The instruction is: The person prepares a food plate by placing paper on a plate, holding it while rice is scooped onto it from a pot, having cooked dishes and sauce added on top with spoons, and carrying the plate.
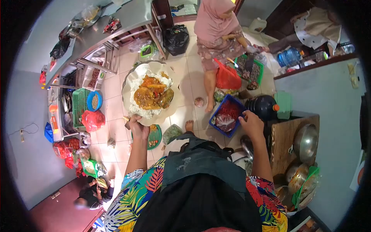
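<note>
My left hand [138, 128] is closed on the near edge of a plate [174, 83] with a scalloped cream lining. On it lies white rice [136, 86], topped with pieces of food in brown-orange sauce [148, 99]. My right hand [252, 125] hangs with loosely bent fingers apart, holding nothing, and overlaps the right side of a blue basket [228, 134]. Inside that basket are red chillies [230, 107] and a clear bag of dark red contents [225, 120]. Below the plate, a green tray [155, 144] of small items is partly hidden.
A person [218, 36] sits low on the tiled floor beside a red bag [227, 76] and a green tray [259, 73]. A steel table [131, 17] runs along the left. Right of me are a dark jug [262, 108] and pans [306, 143]. Another person [92, 195] is at lower left.
</note>
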`<state>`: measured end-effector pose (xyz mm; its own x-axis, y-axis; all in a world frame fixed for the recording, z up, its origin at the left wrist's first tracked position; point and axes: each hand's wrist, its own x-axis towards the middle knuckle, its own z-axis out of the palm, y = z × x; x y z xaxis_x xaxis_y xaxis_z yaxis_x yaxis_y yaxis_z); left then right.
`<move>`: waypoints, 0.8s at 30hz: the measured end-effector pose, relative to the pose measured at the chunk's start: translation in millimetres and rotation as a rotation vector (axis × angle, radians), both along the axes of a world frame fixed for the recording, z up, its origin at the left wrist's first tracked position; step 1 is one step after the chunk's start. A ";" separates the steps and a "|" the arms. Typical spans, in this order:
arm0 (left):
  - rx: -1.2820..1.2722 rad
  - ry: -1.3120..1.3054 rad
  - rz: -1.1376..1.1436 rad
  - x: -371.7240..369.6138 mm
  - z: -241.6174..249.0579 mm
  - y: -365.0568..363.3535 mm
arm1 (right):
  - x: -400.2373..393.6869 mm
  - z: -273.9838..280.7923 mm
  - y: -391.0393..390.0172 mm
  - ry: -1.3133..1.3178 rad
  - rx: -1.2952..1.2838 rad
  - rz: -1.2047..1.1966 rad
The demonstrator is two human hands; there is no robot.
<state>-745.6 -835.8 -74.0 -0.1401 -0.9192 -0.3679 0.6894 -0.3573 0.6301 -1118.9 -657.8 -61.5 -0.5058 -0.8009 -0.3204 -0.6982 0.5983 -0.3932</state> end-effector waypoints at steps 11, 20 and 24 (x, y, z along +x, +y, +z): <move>-0.053 0.039 0.081 50.6 22.6 -60.9 | 30.7 -12.7 -106.1 0.067 -0.084 0.203; -0.028 0.064 0.122 80.1 14.1 -53.7 | 34.8 -12.9 -137.3 0.120 -0.055 0.283; -0.014 0.015 0.143 94.2 4.6 -52.0 | 36.9 -16.3 -142.8 0.139 -0.034 0.290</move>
<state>-651.3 -887.8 -69.3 -0.0124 -0.9353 -0.3535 0.7423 -0.2455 0.6235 -1082.0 -800.7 -77.8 -0.2918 -0.9271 -0.2353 -0.8860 0.3546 -0.2986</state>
